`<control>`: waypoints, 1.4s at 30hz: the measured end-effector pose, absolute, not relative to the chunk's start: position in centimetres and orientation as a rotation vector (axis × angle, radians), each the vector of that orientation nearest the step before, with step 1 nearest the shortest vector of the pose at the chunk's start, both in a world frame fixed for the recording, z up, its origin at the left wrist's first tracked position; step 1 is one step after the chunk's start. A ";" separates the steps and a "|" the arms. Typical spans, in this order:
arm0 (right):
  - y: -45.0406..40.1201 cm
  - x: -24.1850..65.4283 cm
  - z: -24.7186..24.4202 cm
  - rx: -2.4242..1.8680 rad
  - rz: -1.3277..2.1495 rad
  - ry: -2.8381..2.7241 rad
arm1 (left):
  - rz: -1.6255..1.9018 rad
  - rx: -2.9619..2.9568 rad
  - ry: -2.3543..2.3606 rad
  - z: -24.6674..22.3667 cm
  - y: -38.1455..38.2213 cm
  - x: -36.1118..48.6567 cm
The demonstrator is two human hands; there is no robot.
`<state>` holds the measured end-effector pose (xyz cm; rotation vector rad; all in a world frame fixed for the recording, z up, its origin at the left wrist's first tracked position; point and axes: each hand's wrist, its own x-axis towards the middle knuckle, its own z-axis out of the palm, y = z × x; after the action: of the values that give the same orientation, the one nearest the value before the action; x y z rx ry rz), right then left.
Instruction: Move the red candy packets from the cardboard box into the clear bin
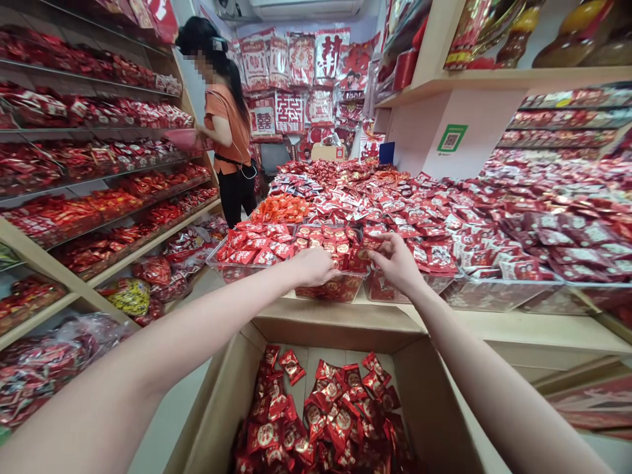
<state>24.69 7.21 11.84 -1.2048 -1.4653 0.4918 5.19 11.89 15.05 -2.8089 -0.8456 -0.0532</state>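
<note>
My left hand [316,265] is closed, its fingers curled over the front rim of a clear plastic bin [328,289] filled with red-and-gold wrapped sweets [336,238]. What those fingers hold, if anything, is hidden. At the bin's right side, the thumb and fingers of my right hand [395,261] pinch at a small red-and-gold wrapped sweet [364,253]. Below both arms stands an open cardboard box [340,332], with many loose sweets in the same kind of red wrapper [326,411] on its bottom.
More clear bins [503,289] of red packets line the counter [474,322]. Shelves of red packets [93,164] rise at the left, above bagged goods [131,296]. A person in an orange top [230,125] stands there holding a pink basin [182,138].
</note>
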 end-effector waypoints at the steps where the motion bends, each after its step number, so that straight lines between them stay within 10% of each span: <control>1: 7.9 24.8 11.7 -1.246 0.472 -1.519 | -0.077 -2.801 -0.838 15.2 12.0 5.1; 8: 9.3 25.2 11.3 -1.501 0.337 -1.751 | -0.508 -2.811 -0.888 15.1 13.8 6.7; 42: 9.0 25.2 13.8 -1.723 -0.081 -2.110 | -0.349 -2.844 -1.044 14.6 13.5 8.1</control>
<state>25.25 8.99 13.78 -1.7226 -2.1097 -0.0808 8.08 13.49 14.62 -2.8438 -1.0441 -0.3490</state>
